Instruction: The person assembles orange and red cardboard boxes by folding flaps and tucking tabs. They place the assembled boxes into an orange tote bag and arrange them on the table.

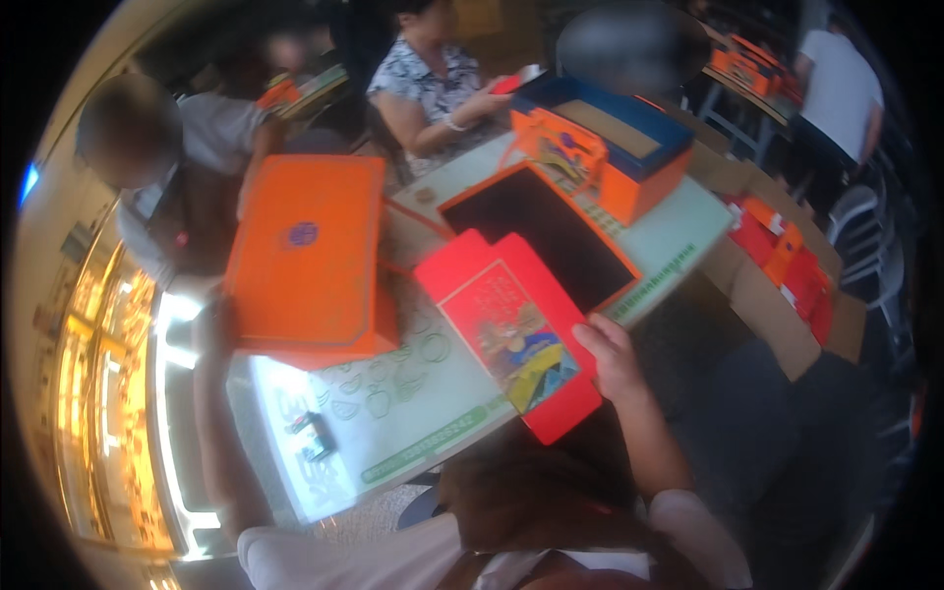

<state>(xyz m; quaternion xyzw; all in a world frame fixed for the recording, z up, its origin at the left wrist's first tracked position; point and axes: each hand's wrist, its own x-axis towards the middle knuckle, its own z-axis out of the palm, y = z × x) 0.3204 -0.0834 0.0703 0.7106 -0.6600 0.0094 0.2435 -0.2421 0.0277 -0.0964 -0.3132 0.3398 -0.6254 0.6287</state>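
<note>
My right hand [612, 359] is closed on the lower right edge of a flat red packet [513, 339] with a colourful printed picture, thumb on top. The packet is tilted above the table, and a second red edge shows at its upper end. At the left, my left hand [214, 320] is against the left side of a large orange box [305, 256] with a small dark emblem. That hand is blurred, and its fingers are hidden. Beyond the packet lies an orange-rimmed tray or lid [541, 231] with a dark inside.
A blue-lined open orange box [644, 182] and a small orange bag [560, 147] stand at the table's far end. A small dark item [313, 436] lies near left. An open carton [787, 285] holds red packets. One person [192, 177] sits left, another [433, 98] across.
</note>
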